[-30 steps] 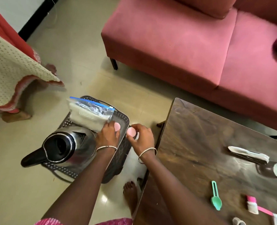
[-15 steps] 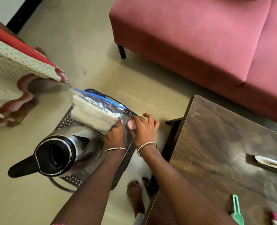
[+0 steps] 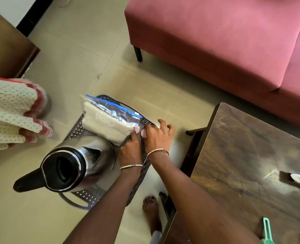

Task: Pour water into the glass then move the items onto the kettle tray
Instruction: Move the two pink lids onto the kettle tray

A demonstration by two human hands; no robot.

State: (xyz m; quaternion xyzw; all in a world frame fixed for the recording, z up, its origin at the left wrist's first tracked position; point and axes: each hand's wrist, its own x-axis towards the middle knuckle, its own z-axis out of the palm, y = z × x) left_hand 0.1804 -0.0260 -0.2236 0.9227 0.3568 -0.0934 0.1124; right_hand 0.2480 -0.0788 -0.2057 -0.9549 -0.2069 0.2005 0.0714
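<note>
**Small pieces going down on the tray**

She is in the moving step, I'd say; the glass is out of sight, so I can't judge the pour. The tray sits on the floor, left of the worktop, with the kettle at its near end and a bag at its far end. Her left hand is curled round a pink piece at the bag's right corner. Just beside it, her right hand pinches another pink piece, outer fingers spread.

Next comes letting go, then reaching for the scoop on the worktop. The only bare strip lies between bag, kettle and the right rim, so the pieces could slip off onto the floor. Between tray and worktop corner the way is tight.
</note>
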